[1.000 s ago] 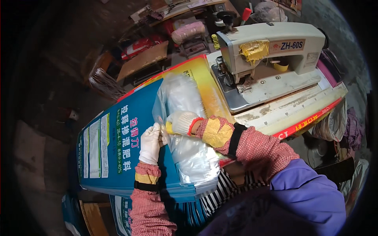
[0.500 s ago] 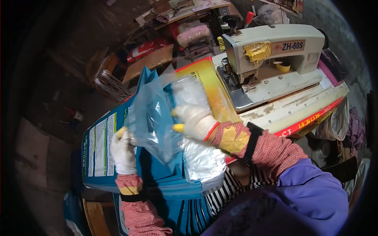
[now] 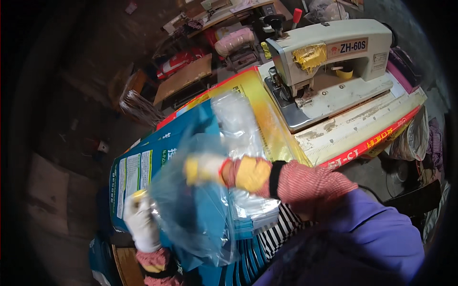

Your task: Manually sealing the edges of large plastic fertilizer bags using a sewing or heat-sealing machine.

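My left hand [image 3: 143, 221], in a white glove with yellow fingertips, is closed at the left edge of a clear plastic bag [image 3: 198, 214]. The thin bag spreads loosely over a stack of blue printed sacks [image 3: 191, 117]. Above the middle of the sacks, my right hand [image 3: 205, 169], also gloved, reaches across the upper part of the bag. Motion smears its fingers, so their grip is hidden. Just right of it lies a pile of folded clear plastic bags [image 3: 238, 124].
A white sewing machine [image 3: 334, 62] stands at the right on a worn table [image 3: 348, 131]. Yellow and red sacking [image 3: 260, 95] lies beside it. Farther back are a pink padded stool [image 3: 234, 43] and a brown board [image 3: 183, 81]. A bundle of pale strands [image 3: 138, 107] hangs at the left.
The clear bag has come nearer to me, and my right hand has moved left and down. The blue material raised at the far end now lies flat. My left hand is slightly lower.
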Available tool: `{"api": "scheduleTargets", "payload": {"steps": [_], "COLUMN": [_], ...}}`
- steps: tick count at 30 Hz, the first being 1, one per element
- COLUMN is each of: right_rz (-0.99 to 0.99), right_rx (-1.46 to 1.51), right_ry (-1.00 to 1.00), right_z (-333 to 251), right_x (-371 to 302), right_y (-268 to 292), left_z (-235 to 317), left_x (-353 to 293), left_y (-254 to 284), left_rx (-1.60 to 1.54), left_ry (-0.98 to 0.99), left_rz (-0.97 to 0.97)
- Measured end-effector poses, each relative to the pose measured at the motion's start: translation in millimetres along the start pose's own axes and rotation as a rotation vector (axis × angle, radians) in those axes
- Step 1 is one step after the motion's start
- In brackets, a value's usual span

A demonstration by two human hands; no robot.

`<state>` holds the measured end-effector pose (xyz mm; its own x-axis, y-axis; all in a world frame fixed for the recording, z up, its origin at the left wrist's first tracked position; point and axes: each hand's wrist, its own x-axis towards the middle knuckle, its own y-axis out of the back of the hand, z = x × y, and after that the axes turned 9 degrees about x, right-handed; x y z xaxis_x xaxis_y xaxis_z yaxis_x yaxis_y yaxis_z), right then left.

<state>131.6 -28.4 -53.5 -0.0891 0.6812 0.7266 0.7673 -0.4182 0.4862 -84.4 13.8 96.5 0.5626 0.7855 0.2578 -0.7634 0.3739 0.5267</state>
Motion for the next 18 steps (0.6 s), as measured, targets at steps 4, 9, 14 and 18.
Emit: {"api": "scheduleTargets", "payload": {"steps": [4,9,14,18], "right_rz": [1.107,0.629,0.882,0.920], "right_rx": [1.158,1.786,1.332,1.721], "right_ry": [-1.101,-0.983,-0.907,-0.399], "right_z": [36.8,-17.5,49.4,46.7], "right_x": [-8.9,-3.6,3.2,-0.8], "right_y": [39.9,44.5,27.0,-20.3], "left_z": [11.1,20.4,-22.5,-0.8], "left_x": [-10.8,-66.1,-125.0,-89.1], "left_y": [61.4,17.6,-48.1,-52.4], "left_rx": [-0.267,0.321,0.830,0.502], "left_ry": [-0.144,-0.134,-0.602,-0.507], "left_rz": [0.134,-0.399,-1.555,-1.586]}}
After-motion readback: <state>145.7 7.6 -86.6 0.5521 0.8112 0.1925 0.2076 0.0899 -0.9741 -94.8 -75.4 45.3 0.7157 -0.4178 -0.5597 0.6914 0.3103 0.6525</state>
